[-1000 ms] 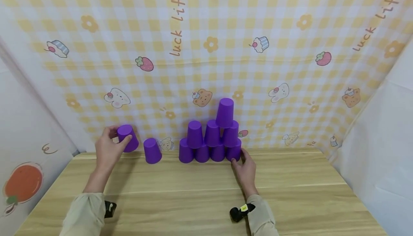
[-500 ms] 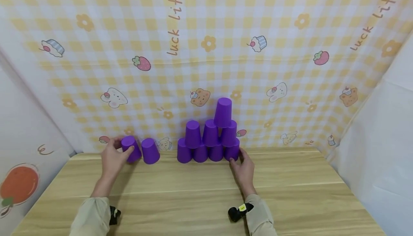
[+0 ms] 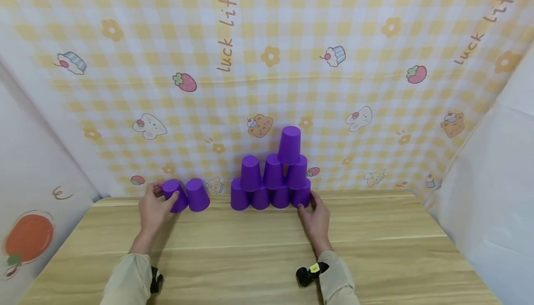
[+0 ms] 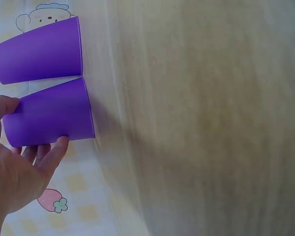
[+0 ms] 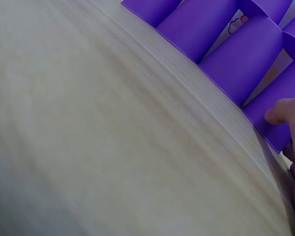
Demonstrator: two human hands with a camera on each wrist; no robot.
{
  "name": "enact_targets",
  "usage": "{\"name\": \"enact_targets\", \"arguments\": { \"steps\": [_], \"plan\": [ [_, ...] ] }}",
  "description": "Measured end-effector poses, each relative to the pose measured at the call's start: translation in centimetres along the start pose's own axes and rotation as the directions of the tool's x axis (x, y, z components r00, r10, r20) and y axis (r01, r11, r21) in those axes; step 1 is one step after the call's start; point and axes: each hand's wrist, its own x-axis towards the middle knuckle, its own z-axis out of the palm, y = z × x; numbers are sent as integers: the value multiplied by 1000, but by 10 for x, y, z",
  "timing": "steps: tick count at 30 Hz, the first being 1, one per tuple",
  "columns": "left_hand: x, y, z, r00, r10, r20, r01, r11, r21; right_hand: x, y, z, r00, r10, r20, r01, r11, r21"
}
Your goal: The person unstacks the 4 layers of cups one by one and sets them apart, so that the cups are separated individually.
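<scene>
Well, far to the left of the purple stack (image 3: 273, 173), a white sheet (image 3: 25, 147) is hanging, showing a printed red fruit (image 3: 30, 235). Nearer the stack, though well left of it, a pale sleeve (image 3: 127, 279) is reaching in over the wooden table (image 3: 233, 258), with a black gadget (image 3: 156, 280) showing at its edge. Beyond that sleeve, the left hand (image 3: 154, 207) is gripping the first cup (image 3: 177, 198), its thumb lying on the near side and its fingers bending round the left. That purple cup is standing wide rim down; I can't tell whether it is bearing fully on the wood. Just beside it, on the side towards the stack, the second cup (image 3: 198, 195) is standing upside down too, keeping apart from the stack; the two rims are touching or almost touching. The stack itself is rising in three levels: four cups along the bottom, three above, and the top cup (image 3: 289, 145) straddling the middle and right ones. Behind the stack, a yellow-checked cloth (image 3: 325, 92) is hanging. At the stack's right end, the right hand (image 3: 318, 217) is holding the end cup (image 3: 301, 196) of the bottom row between thumb and fingers. In front of the stack's right end, a second gadget (image 3: 306, 276) is sitting beside the other sleeve (image 3: 339, 279).
</scene>
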Motion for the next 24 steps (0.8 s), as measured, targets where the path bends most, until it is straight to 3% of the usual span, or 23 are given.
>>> {"name": "enact_targets", "arguments": {
  "steps": [6,16,24],
  "plan": [
    [1,-2,2,1000,10,18,-10,1000,6,1,1,-2,1000,4,4,-4,1000,-14],
    [0,-6,2,998,57,-7,-57,998,6,1,1,0,1000,-21,-15,21,1000,8],
    [1,-4,-1,999,12,37,-12,1000,4,1,2,0,1000,-20,-8,20,1000,6]
  ]
}}
